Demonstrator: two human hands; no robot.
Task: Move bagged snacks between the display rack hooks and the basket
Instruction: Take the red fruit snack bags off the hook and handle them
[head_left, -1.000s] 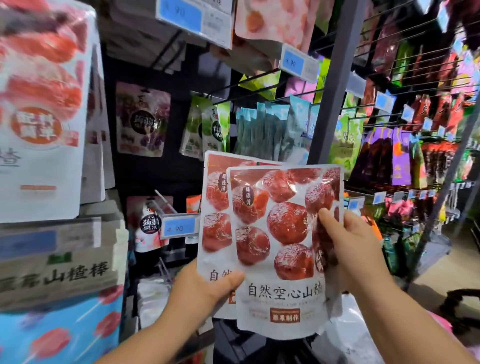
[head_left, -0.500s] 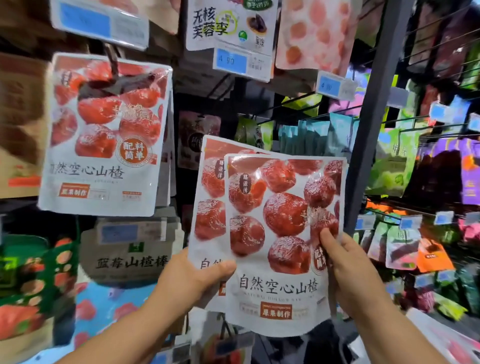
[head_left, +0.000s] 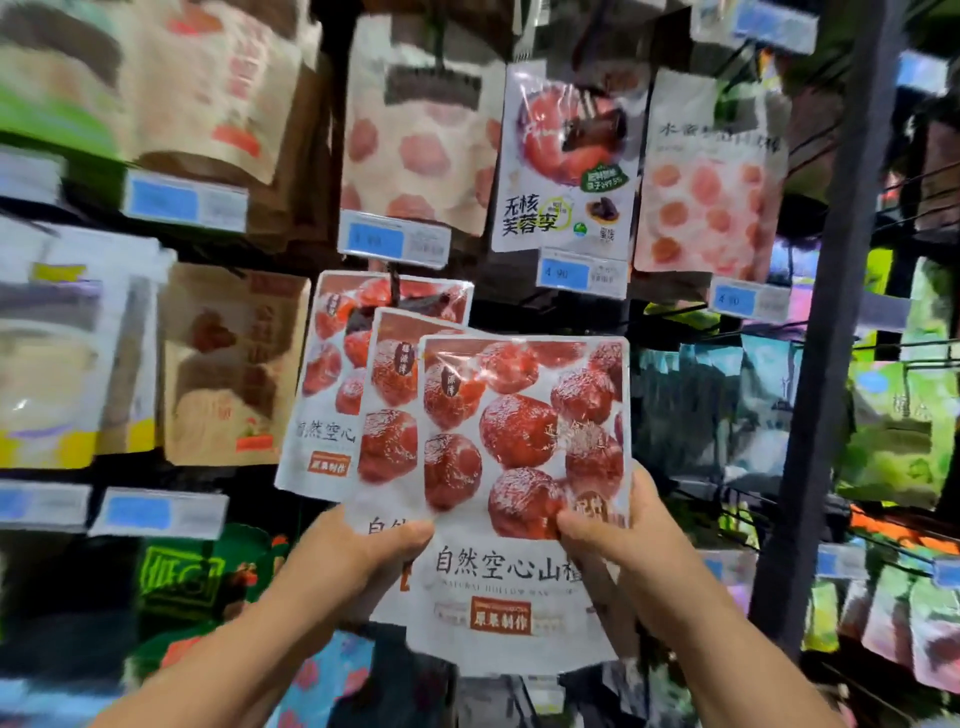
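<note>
Thumb of the left hand (head_left: 363, 553) lies across the face of the second bag (head_left: 389, 415), its tip reaching the left edge of the front bag (head_left: 519, 441). The other fingers are hidden behind, so this hand grips the second bag at its lower left part. The right hand (head_left: 623, 545) pinches the front bag at its lower right edge, thumb on the face over a printed red fruit, the remaining fingers out of sight at the back.

Both bags are white with red fruit pictures and stand upright between the hands. The front one overlaps the second, which pokes out up and to the left.

Just beyond and above the left hand is a third bag of the same kind, the hanging bag (head_left: 324, 415), its right side covered by the second bag. A dark hook (head_left: 393, 283) shows at its top, and a blue and white price tag (head_left: 393, 241) sits right above that hook. Left of the left hand hangs a brown bag (head_left: 234, 364), blurred.

Higher, above the right hand, a white bag (head_left: 566, 171) with a plum picture hangs beside a pale dotted bag (head_left: 711, 197). Right of the right hand a grey pole (head_left: 836, 364) runs upright, with teal bags (head_left: 717, 410) between it and the front bag, and green bags (head_left: 893, 431) past it
</note>
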